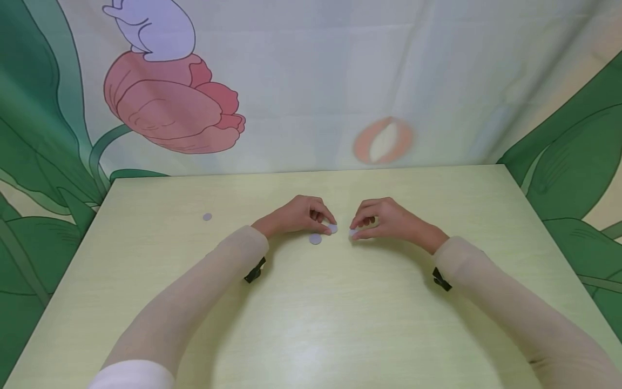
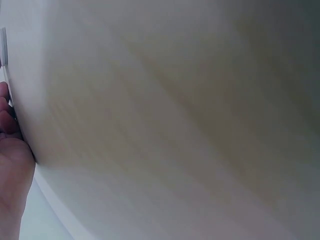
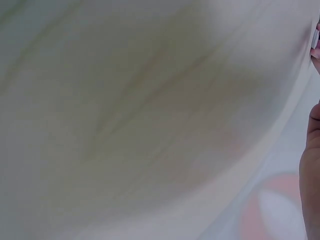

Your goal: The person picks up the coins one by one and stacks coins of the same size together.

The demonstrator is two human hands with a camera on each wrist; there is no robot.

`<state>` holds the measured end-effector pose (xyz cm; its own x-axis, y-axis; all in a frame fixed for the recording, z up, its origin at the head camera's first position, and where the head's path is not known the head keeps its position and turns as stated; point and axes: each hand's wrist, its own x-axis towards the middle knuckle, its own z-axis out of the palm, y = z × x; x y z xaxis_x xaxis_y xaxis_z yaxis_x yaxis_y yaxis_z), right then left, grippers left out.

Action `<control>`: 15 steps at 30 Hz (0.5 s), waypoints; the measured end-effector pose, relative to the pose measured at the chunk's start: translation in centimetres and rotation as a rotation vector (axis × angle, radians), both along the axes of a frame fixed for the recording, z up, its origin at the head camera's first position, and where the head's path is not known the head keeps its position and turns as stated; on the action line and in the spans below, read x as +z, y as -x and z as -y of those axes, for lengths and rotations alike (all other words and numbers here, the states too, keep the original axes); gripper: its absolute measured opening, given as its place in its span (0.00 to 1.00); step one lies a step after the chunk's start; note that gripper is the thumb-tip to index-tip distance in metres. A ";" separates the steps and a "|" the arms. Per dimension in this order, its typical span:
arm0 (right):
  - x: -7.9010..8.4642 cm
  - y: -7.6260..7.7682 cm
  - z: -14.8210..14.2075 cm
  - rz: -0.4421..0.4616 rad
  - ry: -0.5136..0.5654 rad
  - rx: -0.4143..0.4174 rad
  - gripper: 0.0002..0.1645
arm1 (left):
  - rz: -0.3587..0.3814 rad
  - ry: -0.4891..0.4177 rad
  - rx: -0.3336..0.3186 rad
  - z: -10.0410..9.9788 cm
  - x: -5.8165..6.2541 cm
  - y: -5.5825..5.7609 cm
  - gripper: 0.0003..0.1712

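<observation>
Near the middle of the table, my left hand [image 1: 302, 214] pinches a small whitish round disc [image 1: 332, 228] between thumb and fingers. Just below that hand, a similar disc [image 1: 315, 239] lies flat on the table. Facing it from the right, my right hand [image 1: 386, 219] pinches another pale disc [image 1: 353, 233], mostly covered by the fingertips. A short gap separates the two hands. In the left wrist view a disc [image 2: 4, 46] shows edge-on at the left border. The right wrist view catches the right hand's disc [image 3: 315, 39] at its upper right border.
One more small disc [image 1: 207, 216] lies on the far left part of the pale wooden table [image 1: 311, 324]. A printed curtain [image 1: 301, 81] with a flower and leaves hangs along the back edge. Both forearms come in from the near side.
</observation>
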<state>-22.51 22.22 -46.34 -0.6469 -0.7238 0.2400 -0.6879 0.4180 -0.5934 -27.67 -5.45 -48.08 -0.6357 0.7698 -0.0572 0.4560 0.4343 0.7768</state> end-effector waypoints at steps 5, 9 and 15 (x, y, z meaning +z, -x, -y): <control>-0.5 0.3 0.4 0.024 -0.035 -0.004 0.09 | -0.011 -0.007 -0.007 0.0 -0.1 0.0 0.11; -0.6 0.5 0.8 0.045 -0.052 0.001 0.09 | -0.013 -0.007 -0.006 0.0 -0.2 0.0 0.11; -1.0 0.6 1.3 0.097 -0.094 0.008 0.10 | -0.018 0.009 0.002 0.0 0.1 -0.2 0.11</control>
<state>-23.11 20.92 -47.36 -0.6578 -0.7455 0.1075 -0.6325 0.4692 -0.6162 -27.43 -5.48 -48.01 -0.6384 0.7679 -0.0530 0.4686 0.4424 0.7647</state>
